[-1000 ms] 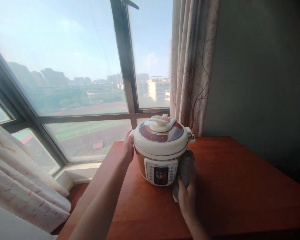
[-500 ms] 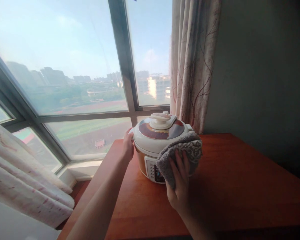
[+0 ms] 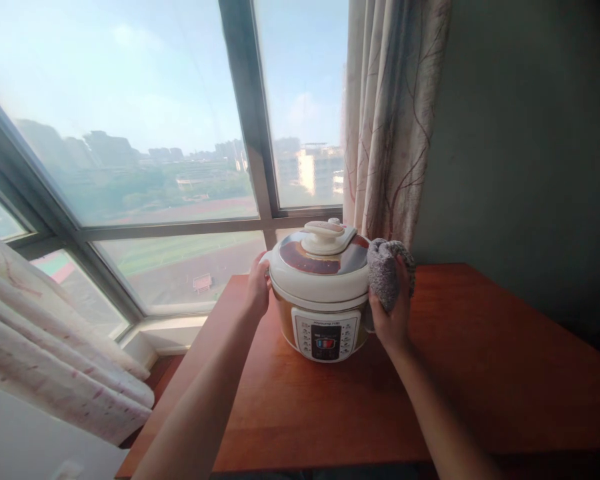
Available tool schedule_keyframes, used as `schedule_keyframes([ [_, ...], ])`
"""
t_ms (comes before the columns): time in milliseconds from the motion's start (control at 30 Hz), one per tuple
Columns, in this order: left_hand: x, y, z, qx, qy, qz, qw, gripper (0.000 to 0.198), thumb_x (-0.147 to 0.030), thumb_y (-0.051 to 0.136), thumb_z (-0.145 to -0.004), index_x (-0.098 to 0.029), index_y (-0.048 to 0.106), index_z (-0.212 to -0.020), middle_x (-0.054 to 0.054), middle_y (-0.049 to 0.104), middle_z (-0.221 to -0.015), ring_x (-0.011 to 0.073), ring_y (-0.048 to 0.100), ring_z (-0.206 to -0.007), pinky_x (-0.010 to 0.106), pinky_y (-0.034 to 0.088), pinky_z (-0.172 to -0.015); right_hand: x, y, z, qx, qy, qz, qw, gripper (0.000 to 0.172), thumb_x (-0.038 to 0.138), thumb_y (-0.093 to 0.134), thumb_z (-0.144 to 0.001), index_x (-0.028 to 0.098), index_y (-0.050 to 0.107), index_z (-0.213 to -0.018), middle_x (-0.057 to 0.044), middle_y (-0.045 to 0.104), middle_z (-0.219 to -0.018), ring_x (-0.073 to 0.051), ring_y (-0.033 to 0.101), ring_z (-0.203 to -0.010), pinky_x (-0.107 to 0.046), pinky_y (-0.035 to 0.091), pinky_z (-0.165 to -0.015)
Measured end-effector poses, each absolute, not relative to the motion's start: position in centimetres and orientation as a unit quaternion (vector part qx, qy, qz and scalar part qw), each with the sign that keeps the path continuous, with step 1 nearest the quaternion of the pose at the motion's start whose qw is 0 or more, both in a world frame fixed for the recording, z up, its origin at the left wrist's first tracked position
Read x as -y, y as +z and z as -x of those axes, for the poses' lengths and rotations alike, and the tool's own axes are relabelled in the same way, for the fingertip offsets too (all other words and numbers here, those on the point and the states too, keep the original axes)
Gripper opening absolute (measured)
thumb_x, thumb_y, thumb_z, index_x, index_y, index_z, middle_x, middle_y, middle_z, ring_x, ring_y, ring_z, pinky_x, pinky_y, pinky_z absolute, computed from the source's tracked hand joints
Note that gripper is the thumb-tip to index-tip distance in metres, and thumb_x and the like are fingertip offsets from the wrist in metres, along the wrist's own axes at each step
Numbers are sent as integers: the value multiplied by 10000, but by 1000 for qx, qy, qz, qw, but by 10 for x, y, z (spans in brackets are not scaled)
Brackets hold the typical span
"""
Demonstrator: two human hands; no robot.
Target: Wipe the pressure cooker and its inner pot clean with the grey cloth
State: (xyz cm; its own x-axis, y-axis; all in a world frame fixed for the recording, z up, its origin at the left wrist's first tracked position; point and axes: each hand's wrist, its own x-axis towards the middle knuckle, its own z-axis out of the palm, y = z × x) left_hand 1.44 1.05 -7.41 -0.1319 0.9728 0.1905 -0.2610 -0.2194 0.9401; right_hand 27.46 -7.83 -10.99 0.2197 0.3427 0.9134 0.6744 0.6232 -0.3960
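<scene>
A white and gold electric pressure cooker (image 3: 320, 283) stands upright on the reddish wooden table (image 3: 300, 413), its control panel (image 3: 326, 339) facing me. On its lid sits a pale knob handle (image 3: 324, 235). My left hand (image 3: 259, 285) is closed around the cooker's left side handle, which it mostly covers. At the cooker's right side, my right hand (image 3: 394, 313) grips a grey fluffy cloth (image 3: 384, 272), bunched up and pressed against the rim. The cloth hides the right side handle.
Large windows (image 3: 130, 133) with grey frames rise behind and to the left. A patterned curtain (image 3: 387, 120) hangs behind the cooker, and another curtain (image 3: 55, 353) is gathered at left. A plain wall (image 3: 510, 147) stands at right.
My right hand has moved the cloth from the cooker's front right, where it covered part of the panel, outward to the right side. The left hand keeps its place.
</scene>
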Motion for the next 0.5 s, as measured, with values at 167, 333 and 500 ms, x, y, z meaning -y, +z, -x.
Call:
schedule_keyframes([
  [167, -11, -75, -14, -401, 640, -453, 474, 588, -445, 633, -798, -249, 534, -1344, 77, 699, -1106, 307, 612, -1020, 413, 485, -808, 84, -131, -268, 556, -29, 461, 692, 690, 395, 529, -945, 279, 265, -1572, -95, 295, -1633, -312, 240, -1516, -620, 208, -1204],
  [333, -10, -73, -14, -405, 639, -455, 469, 568, -462, 616, -795, -241, 545, -1314, 67, 702, -1055, 287, 619, -969, 386, 482, -772, 99, -166, -251, 505, 49, 502, 700, 716, 447, 528, -939, 228, 277, -1573, -131, 339, -1607, -319, 279, -1501, -612, 234, -1195],
  [500, -10, -72, -16, -400, 641, -449, 477, 579, -475, 616, -774, -245, 543, -1300, 58, 688, -1039, 274, 618, -945, 373, 478, -762, 121, -207, -228, 480, 52, 532, 696, 654, 373, 464, -985, 192, 268, -1581, -160, 463, -1528, -316, 407, -1436, -565, 363, -1137],
])
